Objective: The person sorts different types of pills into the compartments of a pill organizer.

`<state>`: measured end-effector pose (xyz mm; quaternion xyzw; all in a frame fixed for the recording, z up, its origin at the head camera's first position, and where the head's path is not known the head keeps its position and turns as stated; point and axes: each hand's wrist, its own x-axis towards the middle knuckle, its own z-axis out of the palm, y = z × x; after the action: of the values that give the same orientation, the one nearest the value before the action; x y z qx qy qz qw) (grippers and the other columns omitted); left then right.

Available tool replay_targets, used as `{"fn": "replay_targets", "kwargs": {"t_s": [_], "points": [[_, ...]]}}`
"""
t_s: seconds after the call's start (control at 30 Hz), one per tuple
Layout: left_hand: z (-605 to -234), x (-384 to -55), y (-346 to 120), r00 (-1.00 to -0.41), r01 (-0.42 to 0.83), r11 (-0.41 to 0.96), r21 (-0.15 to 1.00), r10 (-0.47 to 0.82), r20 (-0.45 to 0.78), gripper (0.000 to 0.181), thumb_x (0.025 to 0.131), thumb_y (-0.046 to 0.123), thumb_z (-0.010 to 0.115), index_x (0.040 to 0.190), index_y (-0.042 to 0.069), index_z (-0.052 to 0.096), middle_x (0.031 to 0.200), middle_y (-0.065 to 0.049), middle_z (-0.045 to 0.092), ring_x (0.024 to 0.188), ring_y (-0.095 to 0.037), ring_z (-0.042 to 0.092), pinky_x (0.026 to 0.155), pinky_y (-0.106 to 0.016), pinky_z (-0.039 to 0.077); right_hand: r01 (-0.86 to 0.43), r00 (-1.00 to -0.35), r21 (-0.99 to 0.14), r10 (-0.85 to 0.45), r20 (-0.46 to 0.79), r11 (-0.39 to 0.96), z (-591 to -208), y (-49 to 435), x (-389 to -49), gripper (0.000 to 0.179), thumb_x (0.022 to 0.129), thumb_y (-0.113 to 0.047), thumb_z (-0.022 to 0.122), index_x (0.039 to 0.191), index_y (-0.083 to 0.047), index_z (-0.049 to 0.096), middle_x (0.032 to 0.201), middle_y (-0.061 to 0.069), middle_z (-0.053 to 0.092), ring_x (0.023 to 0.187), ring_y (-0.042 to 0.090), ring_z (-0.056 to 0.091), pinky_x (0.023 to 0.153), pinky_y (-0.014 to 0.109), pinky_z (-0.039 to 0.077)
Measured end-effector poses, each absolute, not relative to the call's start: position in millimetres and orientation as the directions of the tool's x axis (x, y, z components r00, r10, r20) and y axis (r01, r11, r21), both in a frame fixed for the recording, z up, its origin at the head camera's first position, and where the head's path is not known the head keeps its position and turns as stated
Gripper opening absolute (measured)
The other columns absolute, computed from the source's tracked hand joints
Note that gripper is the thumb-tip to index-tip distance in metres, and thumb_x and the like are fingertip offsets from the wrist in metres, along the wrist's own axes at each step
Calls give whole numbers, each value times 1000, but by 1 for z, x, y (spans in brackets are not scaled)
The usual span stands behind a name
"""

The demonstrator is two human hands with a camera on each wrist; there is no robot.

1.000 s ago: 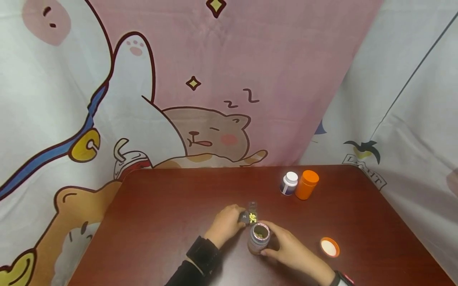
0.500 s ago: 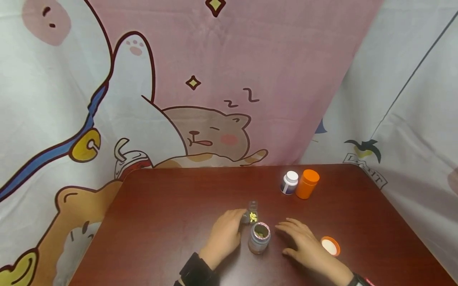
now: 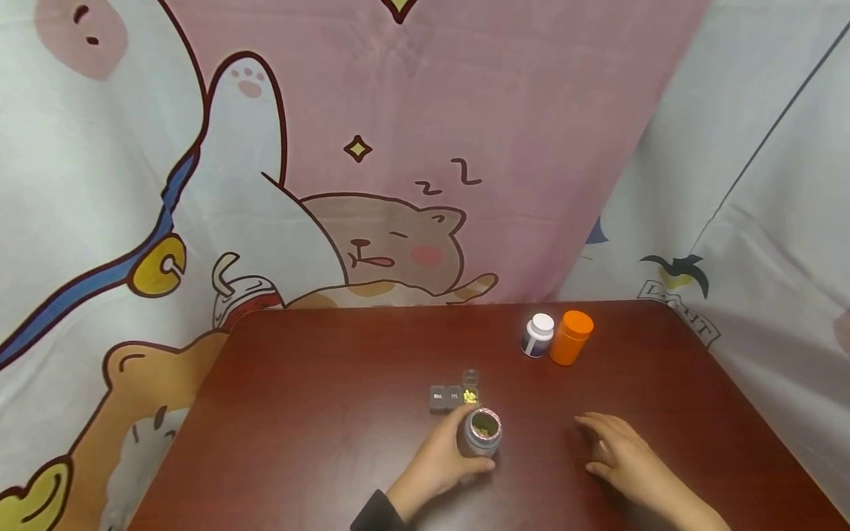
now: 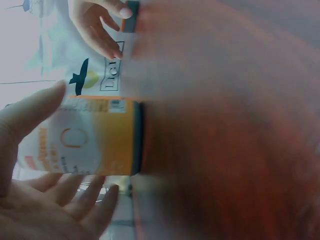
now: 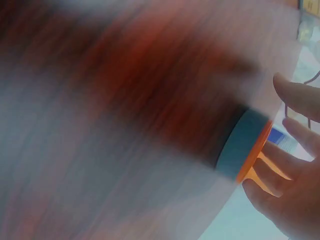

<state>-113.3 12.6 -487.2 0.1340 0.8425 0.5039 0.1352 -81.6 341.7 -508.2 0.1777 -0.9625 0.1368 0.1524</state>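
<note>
Your left hand [image 3: 441,461] is curled around the open jar [image 3: 483,444], which stands upright on the desk [image 3: 319,413], long axis vertical, mouth up. The pill box [image 3: 446,398] lies just beyond, lengthwise left to right. Your right hand [image 3: 624,456] has fingers spread at the lid [image 5: 244,143]; you can't tell contact.

The reddish-brown, wood-grained table [image 3: 305,420] is shown. Near its far edge, right of centre, a white-capped, dark-labelled bottle [image 3: 538,338] is stood just beside an orange cylindrical bottle [image 3: 569,343]. A grey pill case [image 3: 446,399], one compartment opened, is laid near the middle; farther right, a round, orange-rimmed lid [image 5: 245,142] is placed. Base contact of the open, white-and-orange-labelled jar [image 4: 82,137] cannot be told.
</note>
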Motion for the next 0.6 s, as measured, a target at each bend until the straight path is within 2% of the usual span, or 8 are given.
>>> {"fn": "replay_targets", "kwargs": {"t_s": [0.07, 0.13, 0.27, 0.43, 0.5, 0.6], "points": [[-489, -114, 15, -931, 75, 449, 890, 351, -99, 84, 73, 18, 96, 147, 12, 55, 143, -18, 63, 134, -45, 58, 110, -69, 44, -378, -885, -197, -290, 364, 904, -511, 348, -80, 80, 51, -10, 102, 124, -8, 70, 124, 11, 71, 110, 32, 67, 94, 22, 49], [-491, -115, 16, -931, 63, 444, 894, 350, -108, 82, 73, 19, 96, 144, 11, 57, 139, -16, 66, 132, -43, 59, 109, -68, 44, -371, -888, -196, -286, 360, 908, -514, 352, -78, 80, 51, -11, 102, 124, -6, 69, 123, 13, 71, 108, 34, 68, 93, 23, 50], [-493, -117, 18, -927, 63, 427, 902, 359, -105, 78, 73, 17, 96, 141, 7, 60, 134, -13, 68, 129, -41, 61, 109, -68, 44, -353, -901, -194, -276, 334, 915, -515, 356, -78, 77, 53, -11, 101, 122, -5, 70, 120, 11, 72, 106, 33, 69, 84, 43, 59], [-494, -118, 18, -925, 70, 416, 907, 367, -97, 75, 73, 17, 96, 139, 8, 61, 135, -13, 68, 130, -41, 60, 111, -69, 43, -368, -881, -192, -275, 386, 910, -512, 353, -79, 70, 56, -7, 100, 119, -5, 71, 113, 4, 72, 96, 25, 69, 77, 38, 61], [-493, -118, 17, -923, 69, 412, 909, 371, -98, 74, 73, 16, 96, 139, 8, 61, 136, -12, 68, 131, -41, 60, 112, -68, 42, -353, -890, -224, -252, 379, 908, -508, 347, -81, 64, 62, -6, 98, 120, -5, 71, 112, 4, 72, 96, 25, 69, 77, 38, 60], [-492, -118, 14, -920, 70, 401, 913, 380, -96, 74, 74, 15, 95, 139, 8, 61, 136, -12, 68, 132, -41, 59, 112, -69, 41, -287, -941, -344, -197, 275, 894, -499, 333, -85, 52, 80, -8, 88, 128, -4, 68, 120, 8, 71, 106, 27, 69, 84, 44, 60]]}}
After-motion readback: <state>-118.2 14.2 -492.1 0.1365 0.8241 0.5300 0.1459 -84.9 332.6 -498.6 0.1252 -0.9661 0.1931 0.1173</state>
